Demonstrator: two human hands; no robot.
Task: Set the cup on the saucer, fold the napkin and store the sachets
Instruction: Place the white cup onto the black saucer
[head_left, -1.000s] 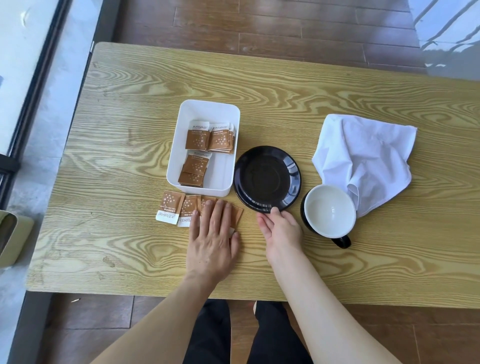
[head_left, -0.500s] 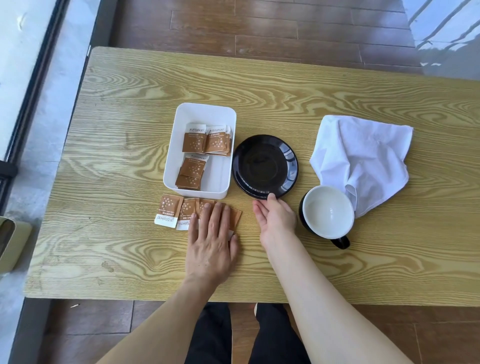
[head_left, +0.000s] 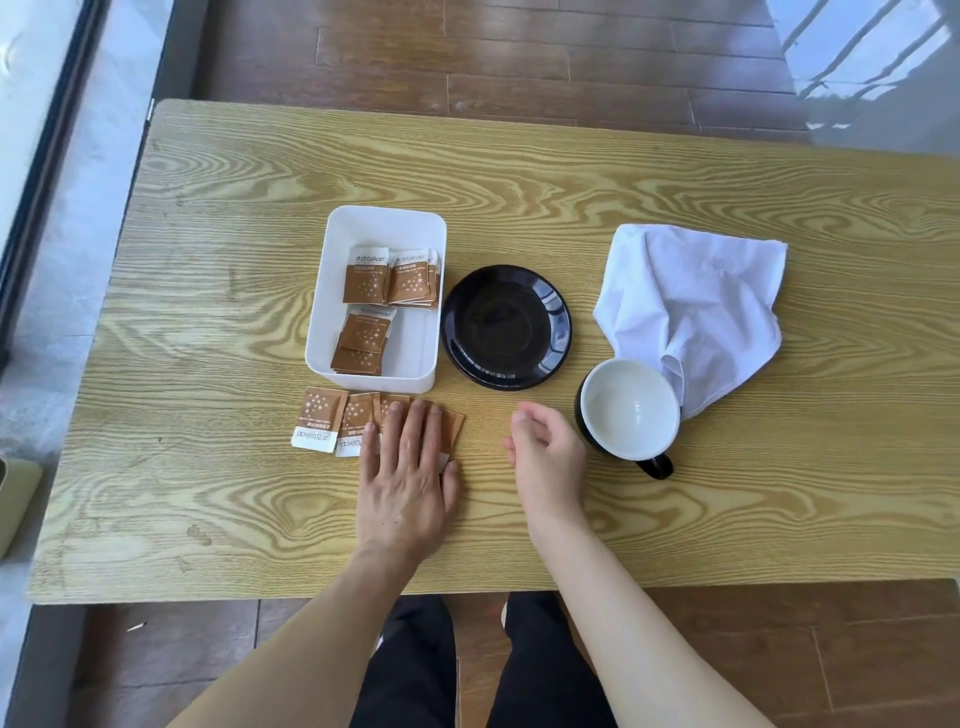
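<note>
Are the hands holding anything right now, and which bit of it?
Nothing is gripped. The left hand lies flat, pressing on the loose sachets on the table. The right hand is empty, beside the cup.

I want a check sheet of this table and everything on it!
Surface: wooden table, bare grain showing.
Job's things: black saucer empty; cup on table beside it; white napkin crumpled; sachets loose on table, more in white box.
Clutter: nothing seen.
Hands: left hand flat on loose sachets; right hand empty, near cup.
Cables: nothing seen.
Surroundings: wooden floor.
</note>
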